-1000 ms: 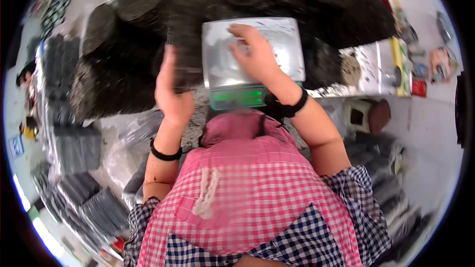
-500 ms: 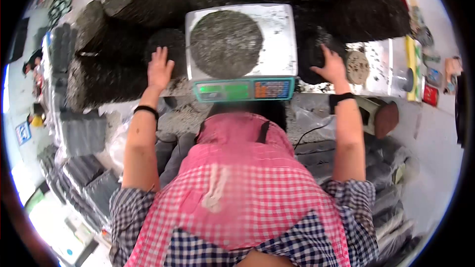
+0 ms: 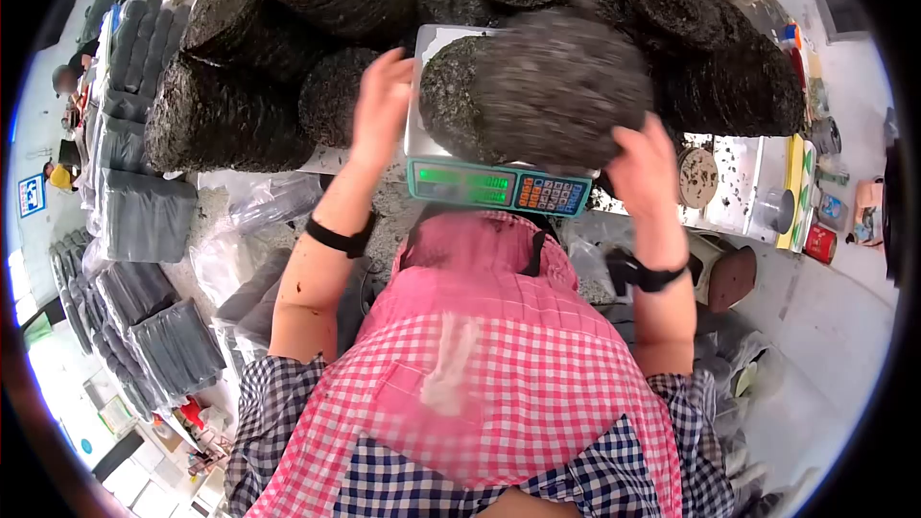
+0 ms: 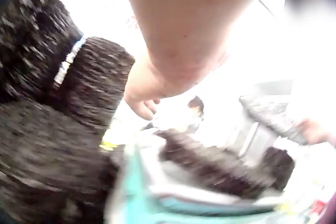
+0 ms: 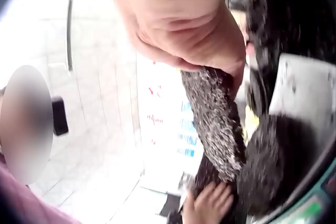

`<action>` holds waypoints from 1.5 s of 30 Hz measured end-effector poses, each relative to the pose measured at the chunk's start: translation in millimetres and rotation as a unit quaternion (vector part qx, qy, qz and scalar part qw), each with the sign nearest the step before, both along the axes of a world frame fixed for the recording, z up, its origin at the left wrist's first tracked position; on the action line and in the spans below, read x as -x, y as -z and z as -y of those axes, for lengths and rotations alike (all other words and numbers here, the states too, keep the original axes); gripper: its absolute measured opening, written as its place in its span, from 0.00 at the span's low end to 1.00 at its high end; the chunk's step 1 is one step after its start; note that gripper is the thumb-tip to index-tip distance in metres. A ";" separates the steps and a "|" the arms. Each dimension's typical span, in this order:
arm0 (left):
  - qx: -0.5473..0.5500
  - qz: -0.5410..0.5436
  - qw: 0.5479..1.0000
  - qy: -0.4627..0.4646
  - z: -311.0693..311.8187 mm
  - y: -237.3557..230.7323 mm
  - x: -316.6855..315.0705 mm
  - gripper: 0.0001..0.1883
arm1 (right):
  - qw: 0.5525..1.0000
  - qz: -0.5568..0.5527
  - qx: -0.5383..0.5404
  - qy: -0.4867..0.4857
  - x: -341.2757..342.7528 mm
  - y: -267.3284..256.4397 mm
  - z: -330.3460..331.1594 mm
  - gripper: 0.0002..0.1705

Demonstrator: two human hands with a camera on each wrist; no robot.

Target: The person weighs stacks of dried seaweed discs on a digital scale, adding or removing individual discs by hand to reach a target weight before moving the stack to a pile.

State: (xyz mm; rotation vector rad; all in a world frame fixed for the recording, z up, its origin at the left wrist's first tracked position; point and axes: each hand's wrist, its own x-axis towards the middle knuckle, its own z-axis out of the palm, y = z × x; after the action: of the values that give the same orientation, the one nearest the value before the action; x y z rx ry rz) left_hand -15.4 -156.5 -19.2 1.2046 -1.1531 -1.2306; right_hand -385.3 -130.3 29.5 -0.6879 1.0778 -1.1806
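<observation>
In the head view a teal-edged scale (image 3: 499,188) carries a dark round stack of thin sheets (image 3: 451,101) on its metal plate. Above the plate's right part is a second dark stack (image 3: 566,86), blurred and tilted. My right hand (image 3: 648,173) grips that second stack at its lower right edge. The right wrist view has my right hand (image 5: 189,29) pinching the top of the stack (image 5: 215,121). Beside the scale's left edge my left hand (image 3: 382,110) is raised, fingers loosely bent, holding nothing. The left wrist view also shows the left hand (image 4: 168,77) near the scale, blurred.
Tall dark stacks (image 3: 225,125) lie left of the scale, more (image 3: 734,86) behind and to the right. A speckled tan disc (image 3: 697,177) and a clear cup (image 3: 770,209) are on the right of the counter. Wrapped packs (image 3: 149,216) stand at the left.
My right hand has gone from beside the scale to over its right part, now gripping a dark stack. My left hand has moved right, off the stack area at the left, to the scale's left edge.
</observation>
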 end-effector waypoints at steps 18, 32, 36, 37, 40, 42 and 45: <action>0.191 0.431 0.876 -0.104 31.4 -16.8 7.3 0.29 | 0.975 -0.090 0.012 0.202 192.1 131.7 21.1 0.23; 0.114 0.570 0.798 -0.158 0.9 80.3 -112.7 0.34 | 0.916 -0.373 -0.107 0.099 148.6 90.1 -2.9 0.34; 0.188 0.398 0.895 -0.073 35.7 7.7 -44.8 0.24 | 0.932 -0.358 -0.055 0.009 45.4 37.4 30.9 0.31; 0.210 0.373 0.903 -0.043 40.6 -0.2 -16.5 0.23 | 0.923 -0.380 -0.057 -0.012 28.6 51.0 48.8 0.30; 0.270 0.430 0.861 0.042 42.7 9.3 58.6 0.31 | 0.836 -0.542 0.044 -0.069 -45.0 52.1 69.5 0.27; 0.276 0.539 0.791 0.085 34.2 25.2 76.0 0.38 | 0.775 -0.603 0.188 -0.005 -80.9 43.8 64.3 0.23; 0.241 0.538 0.802 0.096 33.9 22.4 77.7 0.37 | 0.792 -0.584 0.163 0.070 -110.3 41.7 55.4 0.20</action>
State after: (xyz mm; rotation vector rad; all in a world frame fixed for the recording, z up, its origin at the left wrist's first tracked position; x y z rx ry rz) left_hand -93.1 -190.4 -41.5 1.4016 -2.2896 -0.2055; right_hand -275.0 -185.6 -12.2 -1.7660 1.9773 -1.0268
